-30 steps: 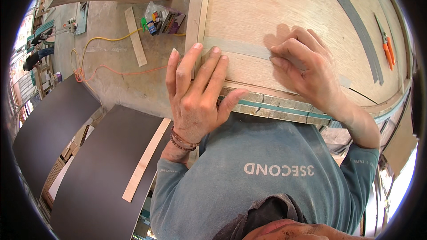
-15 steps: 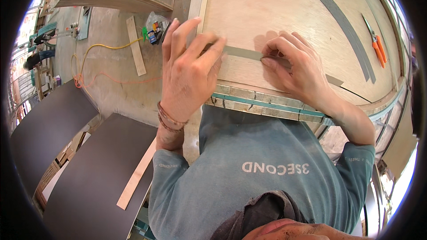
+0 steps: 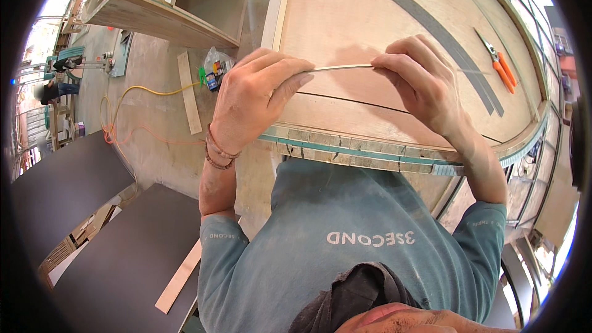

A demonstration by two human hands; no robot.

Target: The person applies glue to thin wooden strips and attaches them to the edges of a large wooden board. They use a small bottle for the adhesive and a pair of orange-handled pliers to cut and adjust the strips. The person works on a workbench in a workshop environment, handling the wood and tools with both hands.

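Observation:
A thin, narrow strip (image 3: pixel 342 67) stretches between my two hands above a pale wooden panel (image 3: pixel 336 18), its narrow edge facing up. My left hand (image 3: pixel 256 92), with beaded bracelets at the wrist, pinches the strip's left part between thumb and fingers. The thumb and fingertips of my right hand (image 3: pixel 425 83) are closed on the strip farther right. A faint shadow falls on the panel beneath the hands. Past my right hand, a long dark grey curved strip (image 3: pixel 414 9) lies on the panel, with orange-handled snips (image 3: pixel 501 68) resting beside it.
The panel's curved rim (image 3: pixel 364 151) of small blocks and a teal band runs close to my body. A wooden cabinet (image 3: pixel 166 15) stands at the far left. Dark curved panels (image 3: pixel 123 253), a wooden slat (image 3: pixel 190 92) and a yellow hose (image 3: pixel 148 63) lie to the left.
My left hand's fingers, spread before, have closed on the strip. Both hands have raised the strip off the panel and turned it from its flat face to its edge. The view has shifted slightly.

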